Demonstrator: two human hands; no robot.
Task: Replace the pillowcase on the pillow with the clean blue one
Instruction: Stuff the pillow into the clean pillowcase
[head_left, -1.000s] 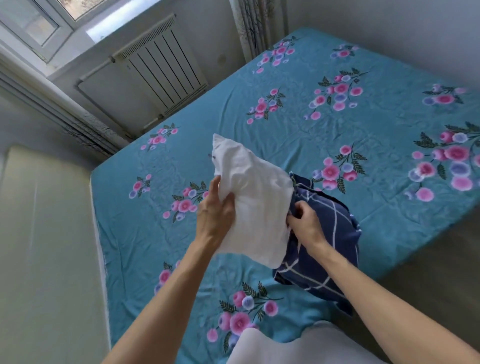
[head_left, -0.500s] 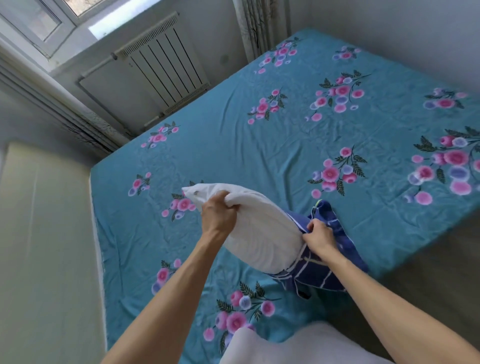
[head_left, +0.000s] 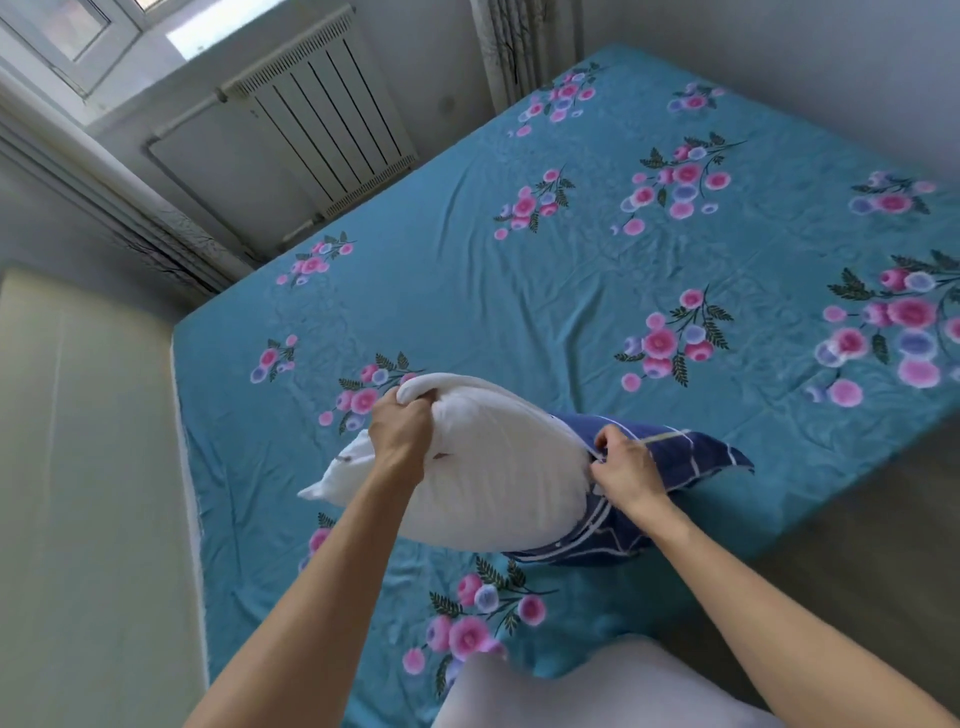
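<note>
Pillow (head_left: 498, 483) lying left-right, right end inside blue pillowcase (head_left: 675, 452), both hands gripping.

White pillow (head_left: 498, 478), plump and oval in outline, lying roughly level over the near part of the bed with one corner pointing left, its left upper edge bunched and its right end entering the pillowcase. Dark blue pillowcase (head_left: 670, 452) with thin white check lines, crumpled, its open mouth drawn over only the pillow's right end. The rest trails right to a loose point.
</note>
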